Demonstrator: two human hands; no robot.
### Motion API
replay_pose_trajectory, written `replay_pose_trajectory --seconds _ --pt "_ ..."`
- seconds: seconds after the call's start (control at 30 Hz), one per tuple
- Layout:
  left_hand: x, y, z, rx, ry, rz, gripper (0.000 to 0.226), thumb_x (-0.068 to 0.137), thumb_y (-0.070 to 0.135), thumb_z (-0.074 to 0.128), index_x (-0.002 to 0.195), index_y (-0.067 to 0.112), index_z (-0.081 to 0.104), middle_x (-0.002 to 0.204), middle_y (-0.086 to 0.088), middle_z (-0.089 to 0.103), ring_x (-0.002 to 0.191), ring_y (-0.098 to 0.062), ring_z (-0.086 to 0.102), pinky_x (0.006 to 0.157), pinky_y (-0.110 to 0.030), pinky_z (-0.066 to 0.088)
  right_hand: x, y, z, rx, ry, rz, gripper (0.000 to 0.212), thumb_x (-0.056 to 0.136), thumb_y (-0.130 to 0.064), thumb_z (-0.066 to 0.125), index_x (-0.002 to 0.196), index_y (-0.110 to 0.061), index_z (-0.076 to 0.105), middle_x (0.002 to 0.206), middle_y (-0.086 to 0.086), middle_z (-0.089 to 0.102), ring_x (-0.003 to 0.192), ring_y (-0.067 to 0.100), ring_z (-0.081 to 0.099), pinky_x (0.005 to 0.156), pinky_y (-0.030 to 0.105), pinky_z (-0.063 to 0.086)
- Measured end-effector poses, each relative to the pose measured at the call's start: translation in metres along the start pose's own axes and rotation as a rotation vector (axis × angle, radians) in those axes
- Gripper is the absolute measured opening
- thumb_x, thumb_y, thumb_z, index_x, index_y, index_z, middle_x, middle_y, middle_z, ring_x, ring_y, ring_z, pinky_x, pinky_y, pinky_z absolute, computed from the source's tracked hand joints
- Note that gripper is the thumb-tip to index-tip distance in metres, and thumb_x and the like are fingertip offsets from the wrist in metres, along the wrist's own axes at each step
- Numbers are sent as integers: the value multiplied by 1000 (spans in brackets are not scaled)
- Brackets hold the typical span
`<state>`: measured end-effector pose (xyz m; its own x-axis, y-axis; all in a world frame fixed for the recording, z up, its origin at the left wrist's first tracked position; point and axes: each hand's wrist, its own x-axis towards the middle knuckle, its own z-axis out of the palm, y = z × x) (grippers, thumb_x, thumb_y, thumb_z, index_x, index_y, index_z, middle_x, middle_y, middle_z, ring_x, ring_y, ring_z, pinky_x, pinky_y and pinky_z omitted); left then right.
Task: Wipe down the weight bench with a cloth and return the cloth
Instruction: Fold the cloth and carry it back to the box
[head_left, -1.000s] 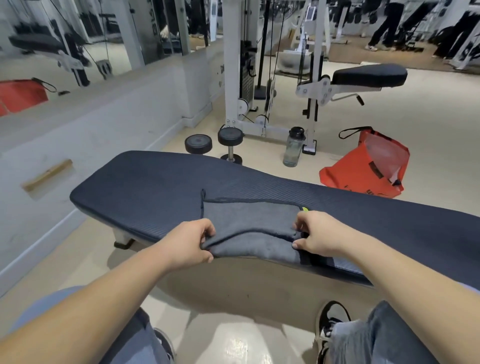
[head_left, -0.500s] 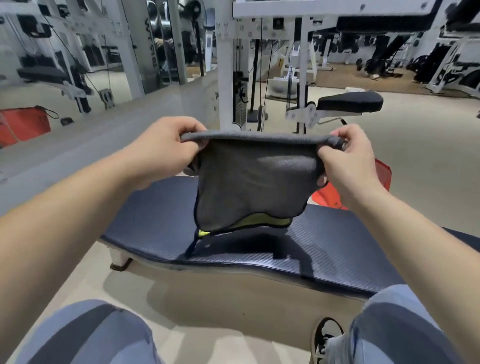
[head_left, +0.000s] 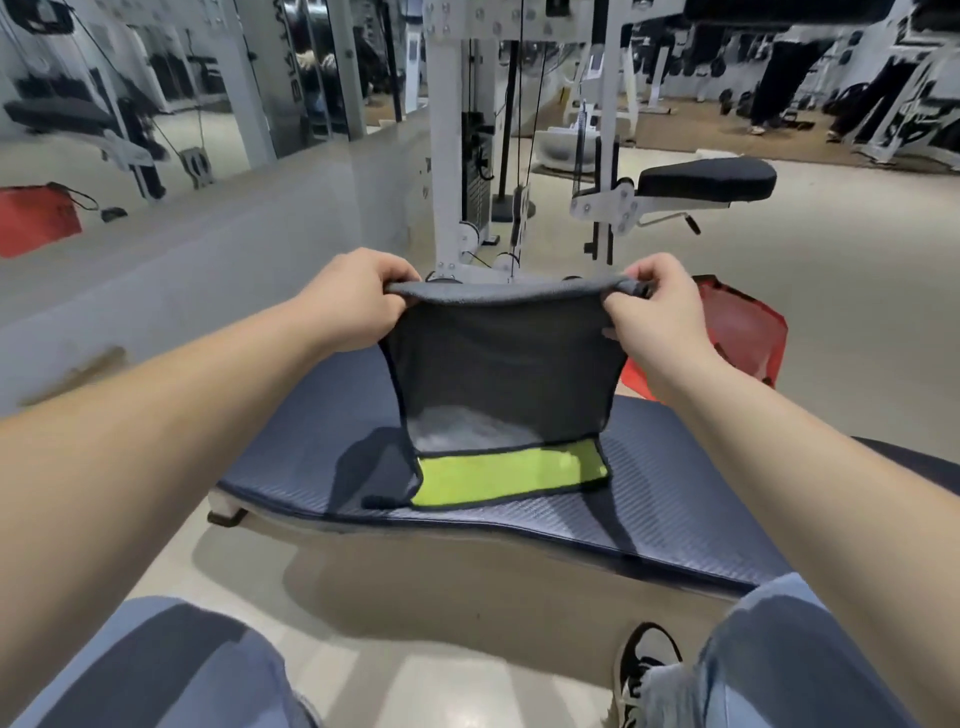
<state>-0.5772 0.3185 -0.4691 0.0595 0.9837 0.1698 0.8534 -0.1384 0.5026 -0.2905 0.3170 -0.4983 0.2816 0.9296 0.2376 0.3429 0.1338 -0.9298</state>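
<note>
- The left hand (head_left: 358, 299) is closed on the upper left corner of a grey cloth (head_left: 498, 374), fingers curled over its top edge.
- The right hand (head_left: 657, 312) pinches the upper right corner of the same cloth, so the top edge stretches level between the two hands.
- The cloth hangs down in front of the view, folded so that a lime-green strip (head_left: 509, 478) shows along its bottom; whether its lower edge touches the pad or hangs just above it cannot be told.
- Below it runs the weight bench (head_left: 291, 467), a dark blue ribbed pad lying crosswise, with the cloth's shadow on it to the left.
- The hanging cloth hides the middle of the bench pad and whatever lies on the floor right behind it.
- A red bag (head_left: 743, 332) sits on the floor beyond the bench, partly covered by the right hand and wrist.
- Farther back stands a white cable machine (head_left: 447, 156) with its weight stack, and to its right a black padded seat (head_left: 706, 179) on a white bracket.
- A mirror wall (head_left: 130, 119) on the left reflects gym gear and a red bag.
- The person's knees in blue jeans (head_left: 156, 670) fill the bottom corners, and a black-and-white sneaker (head_left: 644, 670) rests on the pale floor (head_left: 415, 597).
</note>
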Motion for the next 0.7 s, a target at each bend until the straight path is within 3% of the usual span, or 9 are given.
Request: replay_pose_trajectory --seconds 0.07,0.13,0.3,0.37,0.4,0.5,0.57,0.63,0.7 --pt "0 -7 15 -32 -46 -9 35 89 4 49 99 25 75 85 1 73 81 -22 67 72 -27 55 1 14 3 -38 -45 19 21 81 -2 55 83 -23 54 84 4 56 74 22 54 72 50 59" --pt "-10 -14 31 -17 -140 22 36 89 3 51 98 28 75 83 5 73 77 -14 67 72 -20 54 -1 32 1 -158 -146 0 20 78 2 53 80 -17 56 79 5 56 69 20 50 62 33 45" --pt "-46 -46 71 170 -472 34 34 92 21 58 120 31 74 117 16 73 110 -9 63 103 -33 50 -17 83 -10 -673 -636 -39 18 73 3 54 79 -8 67 79 5 69 73 25 59 57 22 44" --pt "-53 -59 83 238 -628 11 32 85 40 60 111 29 76 109 12 73 105 -9 63 105 -38 51 -27 98 -11 -789 -815 5 19 72 -3 59 77 -16 71 80 -4 68 73 19 63 61 17 49" --pt "-53 -63 87 242 -660 -13 34 81 49 60 99 26 77 98 11 70 96 -9 63 101 -40 53 -29 101 -10 -796 -839 37 14 74 -9 64 72 -20 72 81 -5 69 75 18 65 68 22 54" --pt "-46 -66 90 140 -514 -114 49 85 61 60 76 14 69 69 8 60 70 -12 57 73 -33 52 -26 100 -8 -682 -675 94 21 86 -27 69 67 -19 67 69 -5 67 69 15 62 64 27 48" --pt "-41 -69 95 138 -319 -157 36 89 54 63 90 20 73 82 5 70 85 -16 66 77 -31 52 -19 100 -2 -610 -482 118 11 90 -23 66 84 -14 68 81 2 69 78 22 64 67 28 44" --pt "-38 -72 106 98 -243 -285 43 85 55 69 101 15 69 98 -1 72 97 -25 66 83 -35 53 -11 105 5 -568 -361 251 13 88 -20 67 96 -10 65 91 9 69 84 30 66 69 34 51" --pt "-34 -74 121 -46 -221 -449 49 76 56 78 81 9 63 81 -4 68 80 -26 63 70 -35 50 -3 113 16 -522 -337 423 20 81 -24 72 86 -6 66 84 15 74 80 35 71 65 44 59"
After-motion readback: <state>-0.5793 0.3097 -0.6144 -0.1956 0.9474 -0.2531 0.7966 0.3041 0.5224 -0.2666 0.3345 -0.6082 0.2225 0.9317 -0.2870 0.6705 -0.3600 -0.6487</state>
